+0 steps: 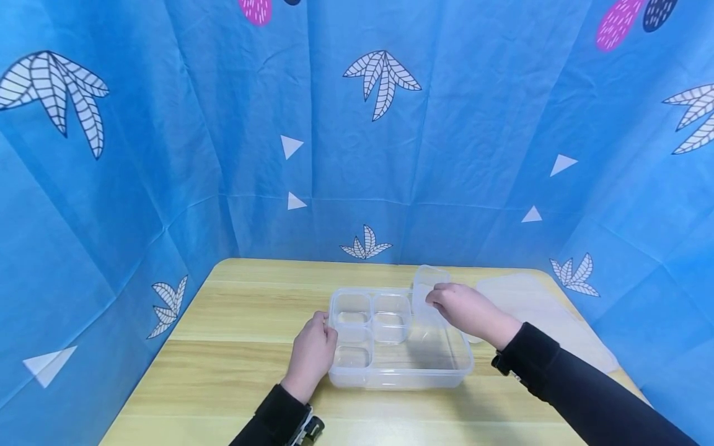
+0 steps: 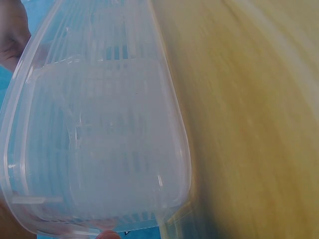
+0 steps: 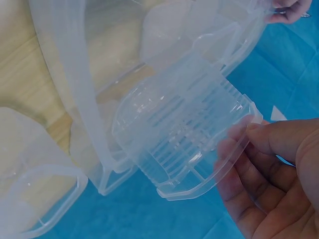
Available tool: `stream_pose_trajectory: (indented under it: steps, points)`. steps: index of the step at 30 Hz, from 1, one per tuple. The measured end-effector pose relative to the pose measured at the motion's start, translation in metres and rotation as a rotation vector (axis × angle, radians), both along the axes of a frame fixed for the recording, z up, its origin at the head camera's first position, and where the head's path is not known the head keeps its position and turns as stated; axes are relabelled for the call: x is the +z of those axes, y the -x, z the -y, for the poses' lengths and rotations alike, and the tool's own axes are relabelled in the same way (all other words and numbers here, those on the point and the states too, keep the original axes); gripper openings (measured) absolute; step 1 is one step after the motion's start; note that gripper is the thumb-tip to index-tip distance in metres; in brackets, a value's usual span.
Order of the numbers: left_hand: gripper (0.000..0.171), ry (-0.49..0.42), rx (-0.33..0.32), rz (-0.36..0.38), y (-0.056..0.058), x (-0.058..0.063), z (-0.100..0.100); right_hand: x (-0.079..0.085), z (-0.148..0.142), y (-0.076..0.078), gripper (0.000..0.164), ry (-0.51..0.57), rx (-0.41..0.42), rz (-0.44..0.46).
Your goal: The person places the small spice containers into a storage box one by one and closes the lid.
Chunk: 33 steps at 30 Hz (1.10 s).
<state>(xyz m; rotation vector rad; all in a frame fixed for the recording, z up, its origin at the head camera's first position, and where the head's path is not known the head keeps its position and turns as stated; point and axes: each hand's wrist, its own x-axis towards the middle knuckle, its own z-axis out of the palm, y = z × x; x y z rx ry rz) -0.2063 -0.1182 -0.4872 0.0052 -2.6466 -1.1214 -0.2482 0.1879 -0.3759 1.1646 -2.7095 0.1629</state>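
Patterned blue curtain, seen left of, behind and right of the large clear container; its print includes white leaves and triangles. Wood-grained desk, beneath the container and reaching beyond its left side. Left hand, at the left wall of the container, emerging from a black sleeve; its grip is clamped on that wall, with a fingertip showing past the edge in the left wrist view. Inside the container, along its left side, sit two small clear boxes, the rear left box in the back corner and the front left box just before it. To their right, still within the container and against its back wall, stands a third clear box. Tilted at the back right of the container is the ribbed clear box; whether it touches the container cannot be told. Right hand, above the container's right side; its grip is clamped on the rim of the ribbed clear box, thumb opposite fingers, as the right wrist view shows. Just right of the container lies a clear rimmed piece, only partly visible. Farther right of the container, a flat translucent sheet rests on the desk
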Motion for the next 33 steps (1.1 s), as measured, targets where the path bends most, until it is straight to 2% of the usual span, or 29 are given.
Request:
stream_pose_trajectory:
  steps: [10,16,20,28,33]
  points:
    - [0.033,0.008,-0.002,-0.001,0.001,0.0,0.0,-0.012,0.0,0.001,0.016,-0.003,0.008,0.033]
    - [0.034,-0.009,0.001,0.02,0.0,0.001,0.0,-0.017,0.002,-0.001,0.023,-0.009,0.016,0.054]
    - [0.033,-0.003,0.0,0.008,0.0,0.001,0.0,-0.021,0.002,-0.002,0.028,-0.008,0.021,0.069]
    - [0.033,0.003,-0.006,0.005,0.0,0.0,0.001,-0.03,0.003,-0.003,0.02,-0.014,0.016,0.082]
    - [0.034,-0.006,-0.005,0.022,0.0,0.001,0.0,-0.035,0.003,-0.003,0.02,-0.015,0.012,0.087]
